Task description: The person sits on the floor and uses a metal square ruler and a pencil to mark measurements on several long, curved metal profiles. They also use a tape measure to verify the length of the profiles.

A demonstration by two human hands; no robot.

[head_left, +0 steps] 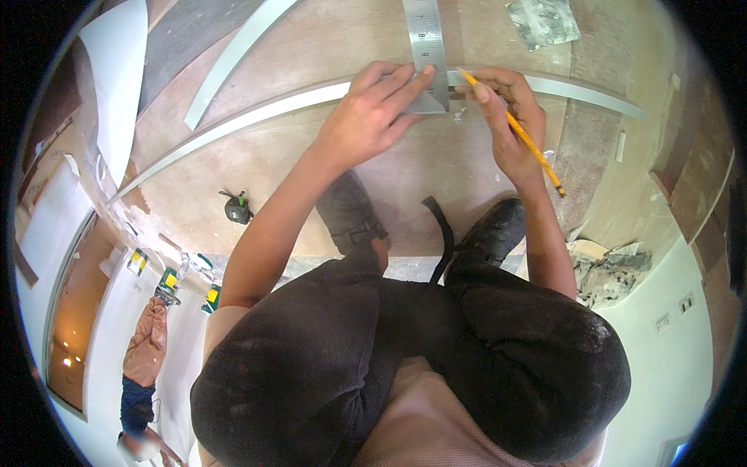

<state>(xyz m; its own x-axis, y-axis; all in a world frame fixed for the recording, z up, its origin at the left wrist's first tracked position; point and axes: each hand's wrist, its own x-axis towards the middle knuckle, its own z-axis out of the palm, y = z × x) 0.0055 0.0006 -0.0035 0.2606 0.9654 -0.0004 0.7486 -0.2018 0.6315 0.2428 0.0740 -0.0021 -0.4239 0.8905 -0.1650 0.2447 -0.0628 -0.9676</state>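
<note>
A long pale strip (272, 103) lies crosswise on the worn wooden board (288, 171), bowed by the lens. Across it sits a metal square (424, 43) with a graduated blade pointing away from me. My left hand (367, 117) grips the square near its corner, fingers pressed down on the metal and the strip. Just right of the blade, my right hand (517, 124) pinches a yellow pencil (531, 145). The pencil's tip is at the strip's edge, close to the square. The right hand's lower fingers rest around the strip, partly hidden.
A second pale strip (233, 66) lies farther left. A tape measure (236, 208) sits near my left forearm, and a black strap (441, 233) between my shoes. At the far right are a stained flat plate (543, 23) and, nearer, rubble (611, 272). Another person (140, 389) stands at lower left.
</note>
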